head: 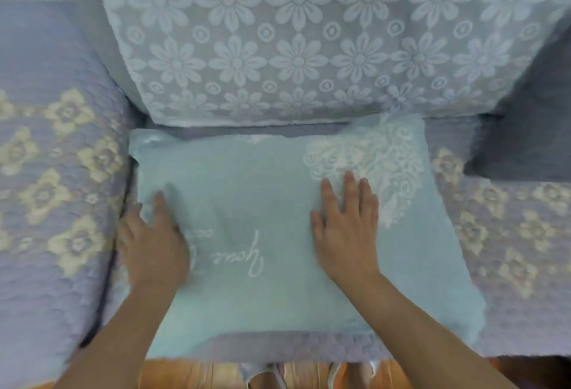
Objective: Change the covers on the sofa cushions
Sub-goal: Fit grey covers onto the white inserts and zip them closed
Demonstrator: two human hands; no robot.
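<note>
The pale teal, rectangular fabric cushion [278, 218], printed with a white lace motif at its far right corner and white cursive script near its front edge, lies flat on the sofa seat, its far edge close to the backrest and its near edge just short of the seat front. My left hand [154, 240] rests palm down on its left part, fingers [160, 203] straight and together, holding nothing; the hand is blurred, so its outer fingers cannot be told apart. My right hand [346, 234] lies flat near the centre, fingers [349, 190] straight and slightly spread, tips touching the lace motif, also holding nothing.

The teal cover acts as the container; it looks plump and filled, though the insert itself is hidden and no opening or zip shows from here.

Risks, as I judge them: pressing unevenly could leave the filling bunched at one corner; a push toward the front could slide the cushion off the lilac quilted seat cover [509, 234], dragging that cover askew.

Around it: the grey backrest draped with a white daisy-lace throw [296, 42], the armrest in lilac quilted fabric with cream flowers [52, 172], a dark grey cushion [525, 141] at right, and orange wooden floor [185, 373] below.
</note>
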